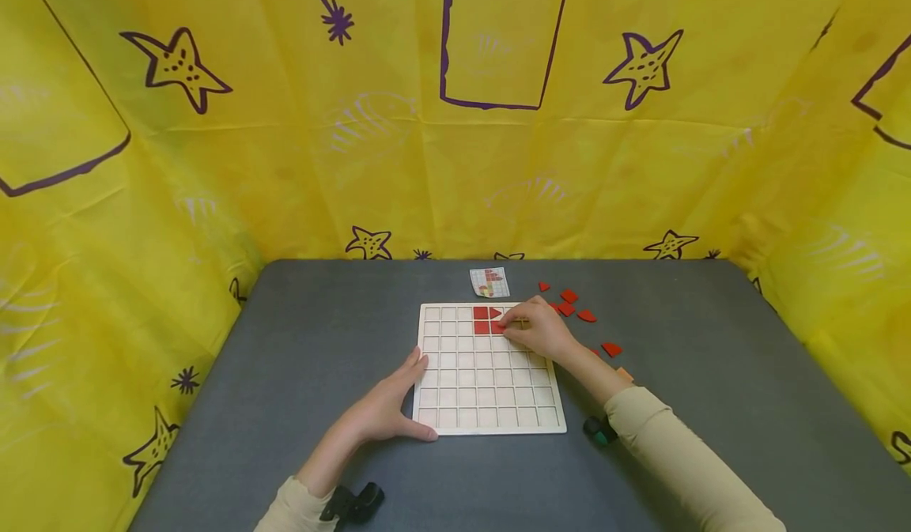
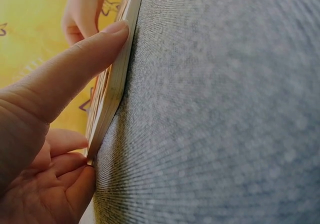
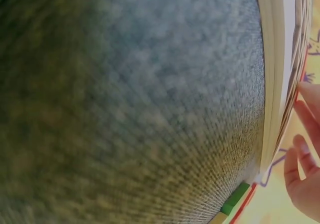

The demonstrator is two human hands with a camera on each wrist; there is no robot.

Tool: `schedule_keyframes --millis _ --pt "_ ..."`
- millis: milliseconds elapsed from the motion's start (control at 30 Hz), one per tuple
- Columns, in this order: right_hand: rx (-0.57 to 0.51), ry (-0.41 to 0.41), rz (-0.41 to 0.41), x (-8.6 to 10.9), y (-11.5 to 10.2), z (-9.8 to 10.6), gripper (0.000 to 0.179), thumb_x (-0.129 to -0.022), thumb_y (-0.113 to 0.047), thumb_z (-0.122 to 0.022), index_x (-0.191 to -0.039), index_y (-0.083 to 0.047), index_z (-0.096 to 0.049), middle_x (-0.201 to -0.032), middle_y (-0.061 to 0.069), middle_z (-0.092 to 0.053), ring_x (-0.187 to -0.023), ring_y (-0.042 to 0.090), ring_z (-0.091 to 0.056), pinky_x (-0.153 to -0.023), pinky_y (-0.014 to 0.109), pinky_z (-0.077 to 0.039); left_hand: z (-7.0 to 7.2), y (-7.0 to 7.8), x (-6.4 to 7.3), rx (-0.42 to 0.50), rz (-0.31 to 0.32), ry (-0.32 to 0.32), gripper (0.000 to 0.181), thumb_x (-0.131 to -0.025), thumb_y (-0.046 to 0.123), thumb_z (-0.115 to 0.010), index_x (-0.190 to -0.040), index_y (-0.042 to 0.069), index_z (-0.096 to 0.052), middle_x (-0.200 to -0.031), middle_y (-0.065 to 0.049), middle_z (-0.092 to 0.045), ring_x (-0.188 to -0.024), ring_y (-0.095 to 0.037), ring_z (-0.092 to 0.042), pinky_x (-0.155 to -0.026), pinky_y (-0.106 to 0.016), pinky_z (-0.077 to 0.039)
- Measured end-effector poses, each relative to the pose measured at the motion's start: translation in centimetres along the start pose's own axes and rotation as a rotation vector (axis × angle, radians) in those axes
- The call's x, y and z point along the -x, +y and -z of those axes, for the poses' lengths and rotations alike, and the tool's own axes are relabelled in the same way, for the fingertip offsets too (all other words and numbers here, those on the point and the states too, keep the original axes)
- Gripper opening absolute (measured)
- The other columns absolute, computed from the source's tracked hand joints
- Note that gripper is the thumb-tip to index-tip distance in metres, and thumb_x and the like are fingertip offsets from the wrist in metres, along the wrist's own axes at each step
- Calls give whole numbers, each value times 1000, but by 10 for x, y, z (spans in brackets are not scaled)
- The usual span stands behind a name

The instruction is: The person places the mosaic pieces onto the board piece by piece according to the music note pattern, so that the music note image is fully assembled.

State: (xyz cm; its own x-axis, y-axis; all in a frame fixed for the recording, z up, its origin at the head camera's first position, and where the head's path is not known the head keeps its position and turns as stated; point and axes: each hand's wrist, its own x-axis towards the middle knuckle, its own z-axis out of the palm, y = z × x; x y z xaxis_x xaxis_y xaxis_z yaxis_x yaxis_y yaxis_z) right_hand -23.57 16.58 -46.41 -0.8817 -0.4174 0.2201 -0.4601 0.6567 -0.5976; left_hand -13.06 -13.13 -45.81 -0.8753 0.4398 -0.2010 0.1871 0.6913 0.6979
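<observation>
A white grid board [image 1: 485,398] lies on the grey table, with red tiles [image 1: 481,327] in its upper cells, one of them a triangle. My left hand [image 1: 387,401] holds the board's near left corner, the thumb on the front edge and the fingers along the left side. In the left wrist view the thumb [image 2: 85,64] lies against the board's layered edge [image 2: 112,86]. Reaching over the upper right of the board, my right hand [image 1: 541,330] pinches a red tile [image 1: 497,327] at a second-row cell, the fingertips partly covering it.
Behind the board lies a small pattern card [image 1: 489,282]. Loose red pieces [image 1: 569,296] are scattered to the right, with an orange piece [image 1: 625,375] by the right forearm. A green piece [image 3: 235,199] shows in the right wrist view. Yellow cloth [image 1: 484,184] surrounds the table.
</observation>
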Motion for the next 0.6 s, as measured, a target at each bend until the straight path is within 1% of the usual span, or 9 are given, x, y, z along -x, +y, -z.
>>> schedule_keyframes --millis 200,333,433,500,600 --pt "42 -17 9 3 -4 3 14 -82 -11 -73 -95 -16 -76 -95 -3 -72 -92 18 -49 -72 33 -44 0 -1 -1 -1 2 -1 117 -60 40 -89 -150 5 -22 -160 -13 -9 -146 -31 -16 -112 -52 -24" --pt "-4 -31 -21 4 -1 4 16 -83 -14 -72 -99 -17 -75 -102 -2 -72 -96 20 -49 -76 37 -43 1 -1 -1 -6 1 -3 117 -60 40 -88 -151 5 -22 -160 -13 -8 -146 -31 -16 -112 -51 -25" --pt "-77 -33 -91 5 1 6 17 -85 -18 -71 -101 -18 -74 -109 -2 -71 -101 21 -51 -81 38 -44 1 0 -1 -6 0 -6 117 -60 41 -88 -151 6 -22 -160 -13 -8 -146 -31 -16 -112 -51 -25" --pt "-123 -25 -149 6 2 8 18 -86 -21 -71 -103 -19 -74 -111 -2 -69 -102 21 -55 -80 36 -45 1 0 -1 -6 1 -6 117 -60 41 -88 -151 6 -22 -160 -13 -8 -146 -31 -17 -112 -52 -25" --pt "-185 -3 -236 10 3 14 20 -86 -25 -71 -105 -19 -73 -107 1 -70 -94 22 -59 -69 33 -46 1 0 0 -6 4 -4 117 -60 40 -88 -150 5 -23 -160 -13 -8 -145 -31 -17 -112 -52 -25"
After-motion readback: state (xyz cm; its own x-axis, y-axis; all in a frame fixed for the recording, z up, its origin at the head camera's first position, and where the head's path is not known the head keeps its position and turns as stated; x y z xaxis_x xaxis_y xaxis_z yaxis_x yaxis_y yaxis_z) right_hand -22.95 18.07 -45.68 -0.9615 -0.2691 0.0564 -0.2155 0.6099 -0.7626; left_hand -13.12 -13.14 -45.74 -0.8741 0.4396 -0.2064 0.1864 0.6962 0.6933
